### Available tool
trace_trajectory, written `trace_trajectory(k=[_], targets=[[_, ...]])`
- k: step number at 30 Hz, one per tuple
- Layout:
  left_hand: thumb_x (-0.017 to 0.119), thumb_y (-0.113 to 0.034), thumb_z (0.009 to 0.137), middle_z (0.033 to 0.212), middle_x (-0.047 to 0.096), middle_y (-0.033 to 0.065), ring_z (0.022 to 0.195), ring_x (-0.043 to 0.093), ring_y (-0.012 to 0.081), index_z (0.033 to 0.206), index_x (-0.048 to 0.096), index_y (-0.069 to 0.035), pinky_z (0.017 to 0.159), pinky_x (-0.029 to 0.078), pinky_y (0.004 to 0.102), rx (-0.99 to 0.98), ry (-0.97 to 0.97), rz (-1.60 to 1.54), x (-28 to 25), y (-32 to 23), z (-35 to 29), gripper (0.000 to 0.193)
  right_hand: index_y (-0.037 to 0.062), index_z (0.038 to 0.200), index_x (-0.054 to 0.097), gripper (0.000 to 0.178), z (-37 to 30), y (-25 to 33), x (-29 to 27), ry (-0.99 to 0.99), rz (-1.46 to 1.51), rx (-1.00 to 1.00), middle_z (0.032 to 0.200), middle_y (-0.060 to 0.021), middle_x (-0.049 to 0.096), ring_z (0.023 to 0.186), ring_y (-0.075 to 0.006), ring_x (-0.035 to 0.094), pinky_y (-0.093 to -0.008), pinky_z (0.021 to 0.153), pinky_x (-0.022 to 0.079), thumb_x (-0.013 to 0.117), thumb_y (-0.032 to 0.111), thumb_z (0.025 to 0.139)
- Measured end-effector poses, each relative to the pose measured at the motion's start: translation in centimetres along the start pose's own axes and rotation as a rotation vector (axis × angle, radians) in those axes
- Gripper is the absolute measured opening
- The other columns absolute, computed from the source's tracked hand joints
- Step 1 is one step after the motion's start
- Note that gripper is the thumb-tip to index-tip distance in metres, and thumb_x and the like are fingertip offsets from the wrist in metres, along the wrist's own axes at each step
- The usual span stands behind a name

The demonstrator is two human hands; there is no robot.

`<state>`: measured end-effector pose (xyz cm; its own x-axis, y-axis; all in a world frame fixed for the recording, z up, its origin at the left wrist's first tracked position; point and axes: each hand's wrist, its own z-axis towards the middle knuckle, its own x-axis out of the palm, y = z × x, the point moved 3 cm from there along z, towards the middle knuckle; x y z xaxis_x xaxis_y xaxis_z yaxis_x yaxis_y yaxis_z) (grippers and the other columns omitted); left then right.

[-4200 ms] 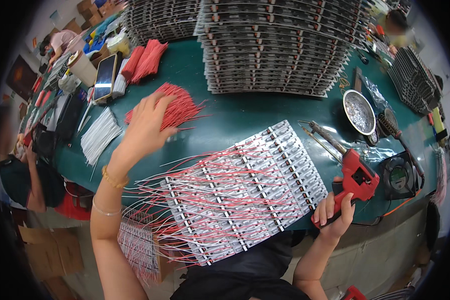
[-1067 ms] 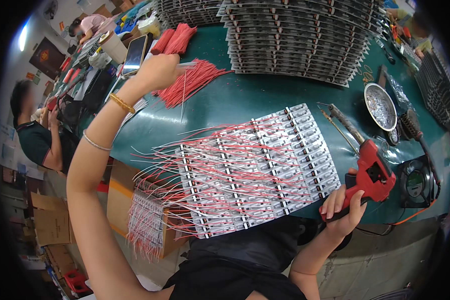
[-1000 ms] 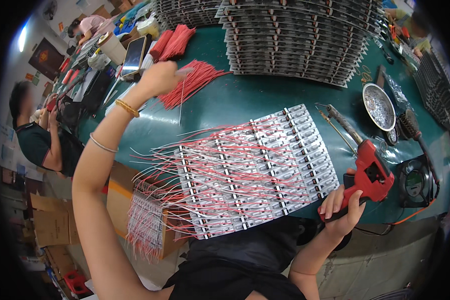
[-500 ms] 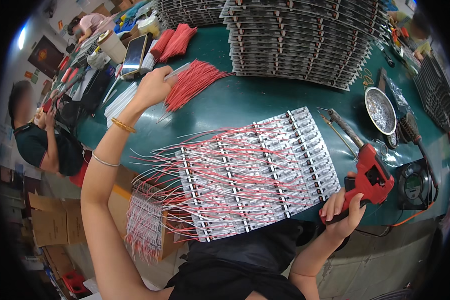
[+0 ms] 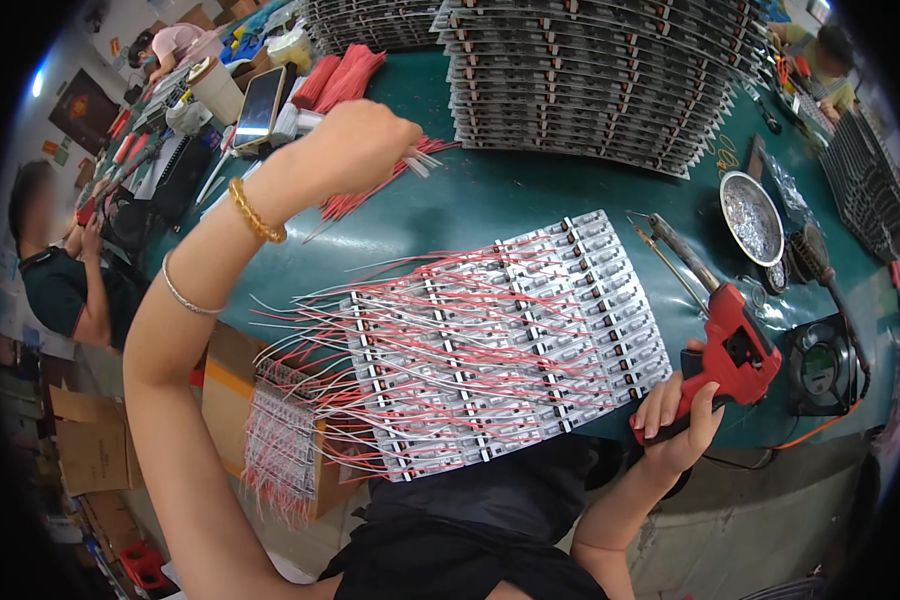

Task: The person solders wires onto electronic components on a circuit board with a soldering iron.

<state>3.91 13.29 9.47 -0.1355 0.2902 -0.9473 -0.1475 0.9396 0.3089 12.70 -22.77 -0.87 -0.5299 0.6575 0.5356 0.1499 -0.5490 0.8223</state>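
Observation:
My left hand [image 5: 360,150] is raised above the far part of the bench, fingers closed around a small bunch of white wires [image 5: 422,163]. Below it lies a pile of cut red wires [image 5: 342,208], partly covered by the hand. At the right, my right hand [image 5: 678,425] grips a red soldering gun [image 5: 740,345] by its handle; its long tip points up and away. Between the hands, close to my body, rests a panel of circuit boards [image 5: 530,340] in rows. Red and white wires [image 5: 315,325] run across the panel and hang past its left edge.
Tall stacks of board panels [image 5: 590,90] stand at the back. On the right are a metal bowl [image 5: 752,220], a brush [image 5: 818,255] and a small black fan [image 5: 820,365]. A phone [image 5: 260,105] lies far left. A wired panel [image 5: 280,440] sits low by a carton; co-workers sit beyond.
My left hand has lifted off the red wire pile and moved right, bringing the white wires along. The right hand still holds the soldering gun in nearly the same place.

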Motion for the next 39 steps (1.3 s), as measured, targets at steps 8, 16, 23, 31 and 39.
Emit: trace_trajectory(k=[8, 16, 23, 31, 39], targets=[[0.063, -0.009, 0.068, 0.077, 0.065, 0.0165, 0.075, 0.065, 0.0308, 0.076, 0.067, -0.002, 0.065, 0.052, 0.0398, 0.1, 0.36, 0.23, 1.4, -3.8, 2.7, 0.011, -0.0085, 0.121, 0.031, 0.049, 0.1, 0.3, -0.1, -0.008, 0.074, 0.022, 0.048, -0.0045, 0.038, 0.033, -0.0147, 0.041, -0.0281, 0.035, 0.039, 0.043, 0.031, 0.095], [0.059, -0.019, 0.084, 0.073, 0.062, 0.0159, 0.066, 0.059, 0.0292, 0.087, 0.06, 0.002, 0.06, 0.045, 0.037, -0.048, 0.031, -0.647, 1.5, -2.5, 0.6, 0.021, -0.0093, 0.122, 0.032, 0.049, 0.1, 0.3, 0.1, -0.039, 0.035, 0.052, 0.048, -0.0048, 0.038, 0.032, -0.0146, 0.04, -0.0286, 0.035, 0.039, 0.043, 0.03, 0.094], [0.059, -0.018, 0.088, 0.063, 0.046, -0.0026, 0.058, 0.038, 0.0054, 0.081, 0.054, 0.002, 0.05, 0.033, 0.0252, -0.118, -0.041, -1.166, 4.9, -6.5, 1.3, 0.021, -0.0095, 0.121, 0.034, 0.048, 0.1, 0.3, 0.5, -0.105, 0.06, 0.08, 0.047, -0.0045, 0.037, 0.032, -0.0145, 0.039, -0.0284, 0.034, 0.038, 0.043, 0.029, 0.094], [0.065, -0.02, 0.081, 0.065, 0.053, -0.0008, 0.061, 0.042, 0.0052, 0.08, 0.058, 0.002, 0.052, 0.034, 0.0236, -0.179, -0.059, -1.359, 6.7, -7.9, 3.7, 0.024, -0.0126, 0.123, 0.033, 0.068, -0.9, 2.3, 5.5, -0.099, -0.409, 0.029, 0.045, -0.0017, 0.039, 0.031, -0.0118, 0.039, -0.0242, 0.034, 0.036, 0.053, 0.043, 0.088], [0.069, -0.02, 0.078, 0.062, 0.056, 0.0004, 0.056, 0.045, 0.0055, 0.071, 0.061, 0.002, 0.05, 0.035, 0.0224, -0.295, 0.05, -1.548, 6.6, -8.7, 4.0, 0.024, -0.0141, 0.121, 0.033, 0.074, -0.7, 0.7, 5.7, -0.146, -0.583, 0.199, 0.045, -0.0026, 0.04, 0.034, -0.0115, 0.041, -0.024, 0.035, 0.035, 0.058, 0.045, 0.084]])
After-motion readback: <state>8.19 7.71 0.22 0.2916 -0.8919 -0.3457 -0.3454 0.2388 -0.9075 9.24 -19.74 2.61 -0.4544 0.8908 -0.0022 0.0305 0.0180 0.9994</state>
